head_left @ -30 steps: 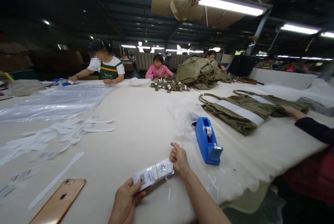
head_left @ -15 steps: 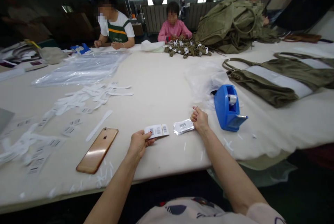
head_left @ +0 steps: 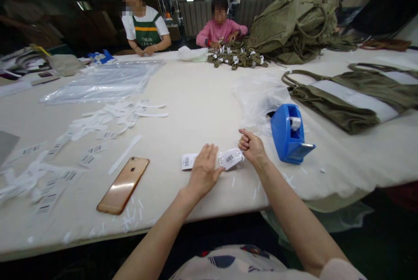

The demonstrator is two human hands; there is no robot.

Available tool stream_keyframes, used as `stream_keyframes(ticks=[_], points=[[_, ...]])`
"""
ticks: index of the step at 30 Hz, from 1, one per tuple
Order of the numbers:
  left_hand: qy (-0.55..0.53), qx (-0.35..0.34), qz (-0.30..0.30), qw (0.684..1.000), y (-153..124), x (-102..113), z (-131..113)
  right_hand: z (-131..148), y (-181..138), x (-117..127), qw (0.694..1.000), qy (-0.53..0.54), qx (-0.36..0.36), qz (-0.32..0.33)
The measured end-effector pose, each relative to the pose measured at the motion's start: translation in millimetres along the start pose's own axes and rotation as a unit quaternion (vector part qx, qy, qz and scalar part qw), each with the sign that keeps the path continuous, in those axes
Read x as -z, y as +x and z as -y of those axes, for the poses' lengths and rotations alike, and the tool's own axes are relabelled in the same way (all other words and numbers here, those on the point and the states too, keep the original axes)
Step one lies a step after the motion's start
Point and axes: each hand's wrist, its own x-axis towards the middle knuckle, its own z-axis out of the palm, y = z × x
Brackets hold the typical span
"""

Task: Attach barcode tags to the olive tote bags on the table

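A white card bundle [head_left: 187,161] lies on the cloth-covered tabletop [head_left: 196,92], partly hidden under the left hand [head_left: 205,167], whose long fingers lie straight and close together, with the thumb spread off to the side. Just right of that hand sits a flat packet [head_left: 230,158] in glossy clear plastic, round-cornered, its white face printed with a small dark barcode; the finer print is too small to read. The packet's long axis runs roughly left to right, the right end angled slightly away from the wearer, up against the right hand [head_left: 251,146]. That hand's fingers are curled in; whether they pinch the packet's edge I cannot tell. The card bundle also runs crosswise, a barcode showing at its left end. Beyond the right hand stands a hard blue plastic tape dispenser [head_left: 287,134] holding a roll of tape, beside crumpled, filmy plastic. To the left, a shiny gold phone [head_left: 124,186] lies slantwise, an apple logo on its back, near thin, curling paper strips [head_left: 112,116] with barcodes. Smooth clear plastic bags [head_left: 104,82] lie farther back. Soft, creased olive cloth bags [head_left: 336,103] wear broad white bands at the right. A co-worker's green apron [head_left: 146,32] has an orange stripe above blurred white lettering.
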Motion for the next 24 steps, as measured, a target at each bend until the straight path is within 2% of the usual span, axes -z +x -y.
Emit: stream_keyframes(ticks=[1, 3, 5, 7, 9, 11, 13, 15, 17, 19, 20, 21, 24], points=[[-0.038, -0.019, 0.032, 0.999, 8.9, -8.7, -8.1, 1.2, -5.1, -5.7, 1.0, -0.003, 0.001, 0.011], [-0.111, -0.007, 0.064, 0.992, 26.0, -23.8, -20.4, 4.1, -14.8, -17.2, 0.999, -0.013, 0.002, 0.031], [-0.192, 0.049, 0.073, 0.978, 37.6, -32.0, -26.3, 8.5, -22.8, -27.9, 0.998, -0.019, 0.001, 0.051], [-0.299, 0.113, 0.091, 0.943, 41.0, -32.2, -27.0, 14.7, -28.5, -36.9, 0.996, -0.016, 0.0, 0.089], [-0.45, 0.174, 0.107, 0.869, 37.1, -25.8, -24.6, 21.6, -31.4, -43.3, 0.992, -0.005, 0.006, 0.129], [-0.609, 0.219, 0.115, 0.754, 29.0, -16.0, -20.6, 26.4, -31.4, -45.1, 0.989, 0.004, 0.016, 0.149], [-0.722, 0.242, 0.111, 0.638, 20.0, -6.2, -16.0, 25.7, -28.4, -40.8, 0.991, 0.003, 0.019, 0.135], [-0.779, 0.244, 0.101, 0.569, 12.6, 1.3, -10.8, 18.2, -24.0, -31.3, 0.995, -0.015, 0.011, 0.097], [-0.802, 0.237, 0.083, 0.542, 7.5, 5.7, -5.7, 5.8, -22.2, -19.4, 0.998, -0.044, 0.008, 0.033], [-0.81, 0.235, 0.066, 0.534, 4.7, 7.6, -1.9, -7.7, -27.1, -8.6, 0.994, -0.094, 0.041, -0.023], [-0.811, 0.234, 0.058, 0.533, 4.1, 7.9, -0.6, -13.9, -32.7, -4.5, 0.989, -0.132, 0.067, -0.028], [-0.81, 0.235, 0.049, 0.535, 3.9, 7.7, 0.2, -19.5, -39.9, -1.7, 0.98, -0.176, 0.091, -0.01], [-0.793, 0.244, 0.011, 0.558, 5.4, 6.1, 0.9, -33.4, -65.8, -0.3, 0.943, -0.292, 0.107, 0.123]])
